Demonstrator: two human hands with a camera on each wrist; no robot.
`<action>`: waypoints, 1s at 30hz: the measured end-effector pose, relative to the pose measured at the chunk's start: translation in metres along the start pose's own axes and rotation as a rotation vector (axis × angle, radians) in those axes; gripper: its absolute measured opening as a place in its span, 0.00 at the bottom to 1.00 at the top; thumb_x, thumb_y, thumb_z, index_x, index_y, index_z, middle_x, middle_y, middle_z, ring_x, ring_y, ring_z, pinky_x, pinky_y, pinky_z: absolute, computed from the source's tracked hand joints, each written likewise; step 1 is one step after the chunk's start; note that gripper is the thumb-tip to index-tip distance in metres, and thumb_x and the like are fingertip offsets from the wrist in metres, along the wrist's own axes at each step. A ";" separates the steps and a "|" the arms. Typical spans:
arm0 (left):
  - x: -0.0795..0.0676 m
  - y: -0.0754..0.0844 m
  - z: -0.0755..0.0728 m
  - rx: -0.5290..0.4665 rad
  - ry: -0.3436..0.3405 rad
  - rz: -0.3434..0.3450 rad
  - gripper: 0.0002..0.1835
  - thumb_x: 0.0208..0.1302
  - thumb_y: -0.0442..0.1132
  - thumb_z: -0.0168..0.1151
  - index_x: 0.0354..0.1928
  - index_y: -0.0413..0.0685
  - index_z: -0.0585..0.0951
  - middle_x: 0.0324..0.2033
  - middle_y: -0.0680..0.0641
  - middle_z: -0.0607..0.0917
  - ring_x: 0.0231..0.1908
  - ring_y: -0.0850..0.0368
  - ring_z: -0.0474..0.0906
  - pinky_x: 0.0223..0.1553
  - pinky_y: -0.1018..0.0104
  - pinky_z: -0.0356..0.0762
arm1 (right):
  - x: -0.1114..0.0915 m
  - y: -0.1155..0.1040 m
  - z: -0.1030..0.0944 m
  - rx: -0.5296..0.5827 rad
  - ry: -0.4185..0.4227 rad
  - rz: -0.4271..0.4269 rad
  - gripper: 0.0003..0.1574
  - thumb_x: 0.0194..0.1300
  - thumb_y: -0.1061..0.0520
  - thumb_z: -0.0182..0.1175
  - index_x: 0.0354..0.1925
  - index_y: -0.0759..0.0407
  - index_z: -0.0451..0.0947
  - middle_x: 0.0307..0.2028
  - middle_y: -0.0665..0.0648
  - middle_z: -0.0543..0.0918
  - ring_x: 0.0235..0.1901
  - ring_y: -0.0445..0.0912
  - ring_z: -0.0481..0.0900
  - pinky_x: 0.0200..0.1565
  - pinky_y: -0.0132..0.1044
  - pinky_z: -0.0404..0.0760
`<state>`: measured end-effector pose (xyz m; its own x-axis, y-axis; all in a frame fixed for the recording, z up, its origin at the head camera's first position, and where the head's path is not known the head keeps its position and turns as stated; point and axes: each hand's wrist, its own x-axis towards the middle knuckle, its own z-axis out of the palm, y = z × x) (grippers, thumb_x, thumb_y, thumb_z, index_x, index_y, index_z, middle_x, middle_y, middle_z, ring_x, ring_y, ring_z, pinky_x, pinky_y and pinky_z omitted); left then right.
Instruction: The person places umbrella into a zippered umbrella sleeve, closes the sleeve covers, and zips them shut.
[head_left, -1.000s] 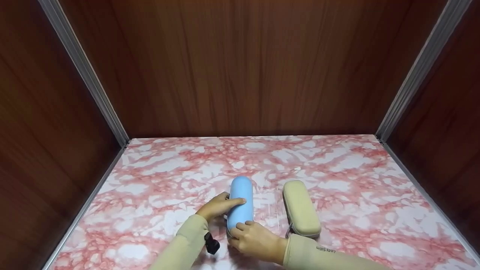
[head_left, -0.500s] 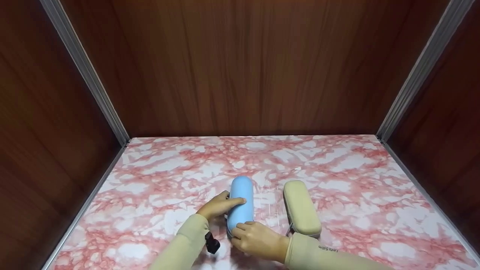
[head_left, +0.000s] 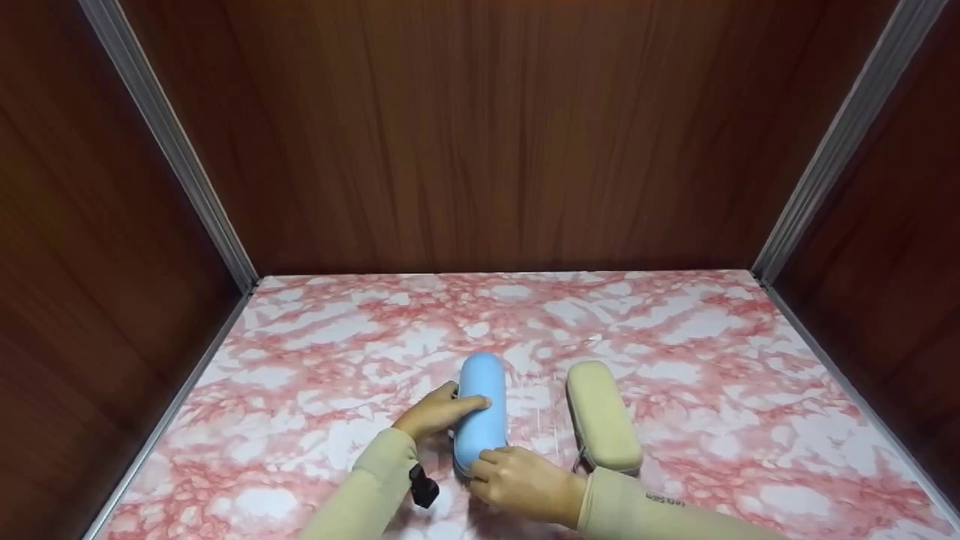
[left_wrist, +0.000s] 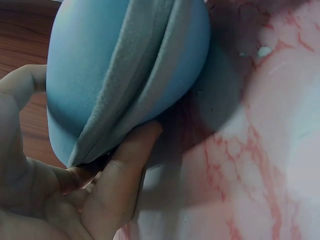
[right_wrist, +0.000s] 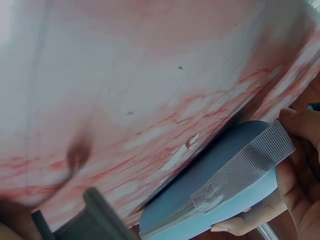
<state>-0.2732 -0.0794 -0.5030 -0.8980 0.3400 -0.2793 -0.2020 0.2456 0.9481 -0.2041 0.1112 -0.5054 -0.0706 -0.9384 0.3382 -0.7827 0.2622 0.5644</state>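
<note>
A light blue zip case [head_left: 481, 375], long and rounded, lies on the marbled tabletop. My left hand [head_left: 435, 412] holds it from the left, thumb across its top. In the left wrist view, the left hand's fingers [left_wrist: 122, 175] reach the grey zip seam [left_wrist: 135, 65]. At the near end of the case is my right hand [head_left: 521, 484], its fingers bent. The right wrist view shows the fingers [right_wrist: 305, 125] pinching the end of a grey webbing strap [right_wrist: 245, 170] on the blue case. The zip pull cannot be made out.
A beige zip case [head_left: 604, 416] lies to the right, close to the right forearm, with a thin cord loop at its near left. Dark wood panels [head_left: 495, 135] enclose the pink and white tabletop [head_left: 337, 322] at the back and sides.
My right hand has shifted slightly to the right at the near end of the blue case. The left hand and both cases stay about where they were.
</note>
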 end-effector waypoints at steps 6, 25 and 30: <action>0.000 0.000 -0.001 -0.011 -0.011 -0.005 0.39 0.62 0.53 0.67 0.65 0.36 0.66 0.49 0.37 0.79 0.45 0.42 0.80 0.40 0.47 0.81 | -0.005 0.001 0.000 0.030 0.015 0.006 0.06 0.57 0.50 0.70 0.31 0.47 0.82 0.31 0.45 0.77 0.31 0.38 0.75 0.31 0.26 0.77; 0.003 -0.003 -0.002 -0.001 -0.016 -0.021 0.38 0.60 0.56 0.69 0.64 0.39 0.67 0.49 0.39 0.80 0.46 0.43 0.80 0.41 0.47 0.81 | -0.020 0.010 -0.001 0.206 0.015 0.040 0.08 0.61 0.49 0.69 0.30 0.48 0.81 0.31 0.44 0.77 0.31 0.37 0.74 0.33 0.25 0.76; 0.004 -0.004 -0.002 -0.009 -0.028 -0.028 0.40 0.59 0.57 0.69 0.64 0.38 0.67 0.50 0.38 0.79 0.47 0.42 0.79 0.42 0.46 0.81 | -0.023 0.013 0.000 0.235 0.017 0.053 0.05 0.60 0.53 0.69 0.29 0.48 0.81 0.30 0.44 0.78 0.31 0.37 0.75 0.32 0.24 0.76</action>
<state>-0.2772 -0.0806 -0.5076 -0.8807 0.3586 -0.3096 -0.2304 0.2469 0.9413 -0.2121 0.1366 -0.5058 -0.1063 -0.9202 0.3768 -0.9007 0.2496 0.3555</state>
